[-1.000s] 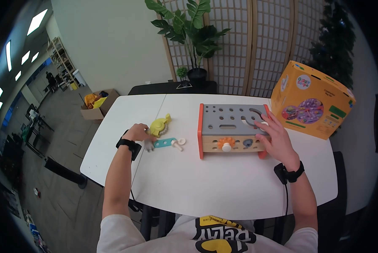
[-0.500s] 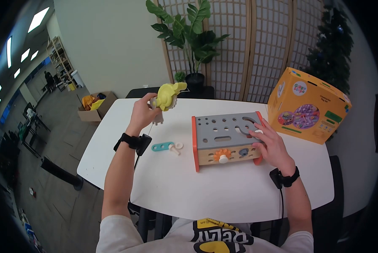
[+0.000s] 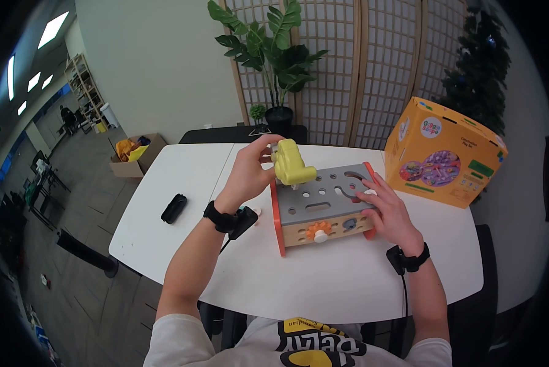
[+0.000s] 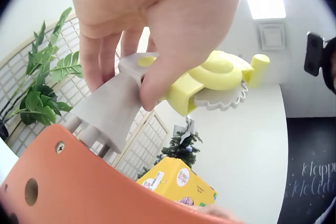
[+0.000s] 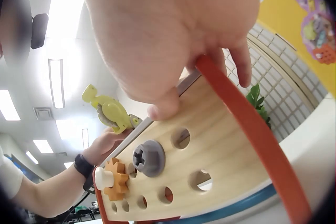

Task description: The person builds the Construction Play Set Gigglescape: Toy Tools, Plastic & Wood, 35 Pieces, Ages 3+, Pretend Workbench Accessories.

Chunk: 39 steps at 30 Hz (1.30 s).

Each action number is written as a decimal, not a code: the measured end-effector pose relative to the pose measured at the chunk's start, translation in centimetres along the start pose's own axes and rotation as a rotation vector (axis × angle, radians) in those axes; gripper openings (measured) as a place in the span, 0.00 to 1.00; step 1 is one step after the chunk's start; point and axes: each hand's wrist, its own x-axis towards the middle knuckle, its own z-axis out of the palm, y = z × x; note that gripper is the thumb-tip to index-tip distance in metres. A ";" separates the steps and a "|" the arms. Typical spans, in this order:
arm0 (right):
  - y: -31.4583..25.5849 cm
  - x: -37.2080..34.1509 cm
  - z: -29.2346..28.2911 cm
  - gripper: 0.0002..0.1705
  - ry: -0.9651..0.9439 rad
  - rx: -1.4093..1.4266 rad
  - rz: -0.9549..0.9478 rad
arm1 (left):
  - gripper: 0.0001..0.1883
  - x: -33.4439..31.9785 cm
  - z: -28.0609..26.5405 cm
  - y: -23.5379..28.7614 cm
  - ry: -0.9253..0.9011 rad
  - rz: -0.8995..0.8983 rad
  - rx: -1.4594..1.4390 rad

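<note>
My left hand [image 3: 250, 171] grips a yellow toy circular saw [image 3: 293, 164] by its grey part. In the left wrist view, the grey flared base [image 4: 109, 109] with pegs below it stands right at the top of the workbench's orange side panel [image 4: 89, 176]. The toy workbench [image 3: 330, 194] has a grey top full of holes and slots. My right hand [image 3: 392, 211] rests over its right end, fingers spread on the top and thumb at the front edge. An orange gear [image 5: 120, 178] with a white knob and a grey bolt head [image 5: 149, 158] sit on the wooden front.
A large yellow box [image 3: 448, 153] stands at the table's right rear. On the left of the white table [image 3: 152, 235] lies a black case [image 3: 174, 208]. Small pale pieces [image 3: 257, 213] show beside my left wrist, partly hidden. A potted plant [image 3: 279, 79] stands behind.
My left hand has picked the toy saw up from the table and carried it right, over the workbench's left end. The workbench has turned slightly, my right hand staying on it.
</note>
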 end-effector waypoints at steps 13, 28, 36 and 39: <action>0.2 -0.2 0.4 0.22 0.022 0.005 -0.003 | 0.26 -1.0 0.4 -0.1 0.010 0.004 0.017; 0.2 -0.4 0.6 0.21 0.022 0.034 0.005 | 0.30 -1.3 1.3 -0.8 -0.011 -0.034 -0.020; 0.2 -0.2 0.0 0.21 -0.035 0.042 0.032 | 0.36 -2.4 -1.5 -1.8 -0.127 0.039 0.028; 0.6 -0.3 -0.4 0.22 -0.035 0.047 0.033 | 0.32 -4.1 -2.8 -4.8 -0.094 -0.083 -0.033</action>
